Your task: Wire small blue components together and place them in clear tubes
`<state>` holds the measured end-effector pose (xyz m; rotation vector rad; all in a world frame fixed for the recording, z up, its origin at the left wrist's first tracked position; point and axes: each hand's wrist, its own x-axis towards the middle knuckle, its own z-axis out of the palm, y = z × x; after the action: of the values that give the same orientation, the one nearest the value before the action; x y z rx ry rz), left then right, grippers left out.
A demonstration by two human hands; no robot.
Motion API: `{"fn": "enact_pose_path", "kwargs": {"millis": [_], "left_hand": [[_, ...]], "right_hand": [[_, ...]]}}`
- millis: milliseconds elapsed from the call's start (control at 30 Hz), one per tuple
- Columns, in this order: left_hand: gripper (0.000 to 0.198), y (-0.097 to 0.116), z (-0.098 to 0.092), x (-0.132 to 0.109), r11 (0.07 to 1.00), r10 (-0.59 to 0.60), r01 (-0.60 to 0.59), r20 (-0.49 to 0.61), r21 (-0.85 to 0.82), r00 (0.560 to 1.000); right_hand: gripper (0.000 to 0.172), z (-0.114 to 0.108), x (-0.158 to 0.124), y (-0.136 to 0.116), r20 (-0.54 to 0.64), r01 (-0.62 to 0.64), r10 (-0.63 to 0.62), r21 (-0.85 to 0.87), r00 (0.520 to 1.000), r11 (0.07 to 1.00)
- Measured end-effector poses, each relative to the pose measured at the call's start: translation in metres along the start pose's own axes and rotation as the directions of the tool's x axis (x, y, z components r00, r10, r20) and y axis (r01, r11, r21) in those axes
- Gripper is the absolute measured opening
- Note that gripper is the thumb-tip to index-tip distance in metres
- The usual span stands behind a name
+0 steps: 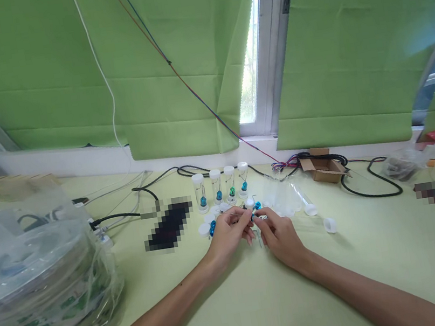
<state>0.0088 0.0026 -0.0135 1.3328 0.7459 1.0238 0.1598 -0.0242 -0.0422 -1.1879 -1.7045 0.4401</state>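
My left hand (230, 232) and my right hand (280, 234) meet at the middle of the table, fingertips pinched together. Between them is a small blue metal part (253, 217), mostly covered by my fingers. A thin bent metal rod (259, 239) shows just below the fingertips; I cannot tell whether it is held. Close by lie more blue metal parts (212, 228) and white caps (204, 231). Behind my hands stand several clear tubes (216, 182) with white lids, holding blue parts and one green part with thin dark rods.
Clear empty tubes (278, 193) lie right of my hands, near a loose white cap (330, 225). A small open cardboard box (324, 169) and black cables (389, 193) are behind. A plastic-wrapped spool (48, 286) fills the left side, beside a blurred dark object (170, 224).
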Motion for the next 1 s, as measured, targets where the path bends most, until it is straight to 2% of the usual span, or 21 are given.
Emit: {"fn": "enact_pose_path", "kwargs": {"millis": [267, 500, 667, 833, 1000], "left_hand": [[0.036, -0.0004, 0.0001, 0.0001, 1.0, -0.025, 0.025, 0.032, 0.007, 0.999], [0.036, 0.0018, 0.0027, -0.0023, 1.0, -0.024, 0.024, 0.026, -0.004, 0.999], [0.035, -0.0005, 0.0019, -0.0011, 0.999, -0.015, 0.015, 0.019, -0.032, 1.0], [0.034, -0.0037, -0.0014, -0.0002, 0.998, 0.009, -0.01, -0.021, -0.07, 1.0], [0.034, -0.0055, -0.0027, 0.0002, 0.997, 0.008, -0.01, -0.034, -0.073, 0.999]], "right_hand": [[0.025, -0.001, -0.0004, -0.0008, -0.009, 0.013, -0.013, -0.006, 1.0, 1.0], [0.039, 0.002, 0.0007, 0.0061, -0.018, 0.038, -0.039, -0.049, 0.999, 0.998], [0.043, 0.0007, 0.0002, 0.0028, 0.01, 0.045, -0.044, -0.064, 0.999, 0.997], [0.025, 0.0003, -0.001, -0.0027, 0.013, 0.017, -0.017, -0.056, 1.0, 0.998], [0.025, 0.0015, -0.0011, -0.0021, 0.019, 0.033, -0.033, 0.011, 0.999, 0.999]]}}
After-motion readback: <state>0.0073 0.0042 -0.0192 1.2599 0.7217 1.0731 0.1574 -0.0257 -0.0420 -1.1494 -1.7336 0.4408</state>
